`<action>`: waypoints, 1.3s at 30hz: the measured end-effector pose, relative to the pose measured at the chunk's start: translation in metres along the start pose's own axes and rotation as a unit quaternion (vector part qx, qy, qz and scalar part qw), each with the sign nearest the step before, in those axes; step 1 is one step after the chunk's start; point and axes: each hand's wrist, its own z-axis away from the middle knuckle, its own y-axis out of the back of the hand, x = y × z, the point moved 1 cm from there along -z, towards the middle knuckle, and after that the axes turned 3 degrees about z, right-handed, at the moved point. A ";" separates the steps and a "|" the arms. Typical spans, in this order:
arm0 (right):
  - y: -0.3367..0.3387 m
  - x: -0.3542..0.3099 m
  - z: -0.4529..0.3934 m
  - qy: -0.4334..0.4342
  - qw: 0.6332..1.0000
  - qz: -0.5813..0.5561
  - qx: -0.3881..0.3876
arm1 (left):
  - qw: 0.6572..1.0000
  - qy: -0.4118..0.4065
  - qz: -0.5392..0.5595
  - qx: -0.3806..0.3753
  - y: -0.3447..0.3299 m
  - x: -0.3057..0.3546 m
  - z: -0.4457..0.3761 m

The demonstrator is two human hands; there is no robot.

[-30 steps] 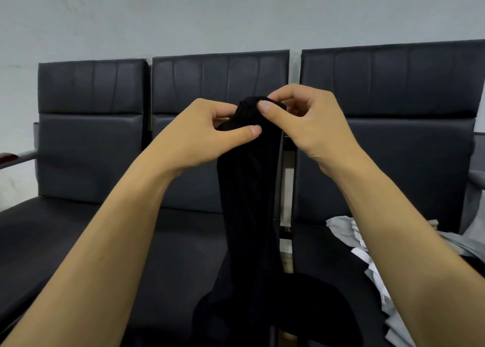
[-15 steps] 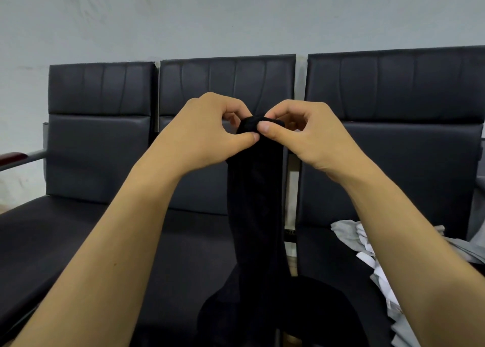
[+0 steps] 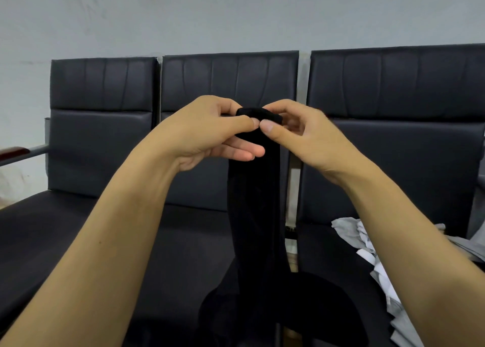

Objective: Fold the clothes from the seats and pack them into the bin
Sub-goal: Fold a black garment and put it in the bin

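Note:
A long black garment (image 3: 256,215) hangs straight down in front of the middle seat, its lower part pooling on the seat cushions. My left hand (image 3: 207,131) pinches its top edge from the left, thumb over the cloth and fingers curled behind. My right hand (image 3: 301,134) pinches the same top edge from the right, so the two thumbs almost touch. A crumpled grey and white garment (image 3: 367,252) lies on the right seat, partly hidden by my right forearm. No bin shows in the head view.
Three black padded seats stand in a row against a pale wall: left seat (image 3: 102,136), middle seat (image 3: 210,84), right seat (image 3: 393,136). A metal armrest with a dark red pad (image 3: 15,151) juts out at the far left.
Both hands have sunk slightly with the garment's top edge and drawn closer together. The fingers of my left hand have uncurled a little under the cloth. The view has shifted left.

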 end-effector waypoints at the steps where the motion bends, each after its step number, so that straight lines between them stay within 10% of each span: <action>1: -0.003 0.004 0.001 -0.022 0.999 -0.028 -0.039 | 1.000 -0.004 0.002 0.002 0.001 0.001 0.001; 15: -0.034 0.045 0.011 -0.112 0.960 0.086 -0.243 | 0.942 -0.211 -0.034 0.258 0.055 -0.005 -0.004; 39: -0.038 0.029 0.012 -0.131 0.897 0.182 -0.380 | 0.915 -0.174 0.033 0.362 0.144 -0.042 0.007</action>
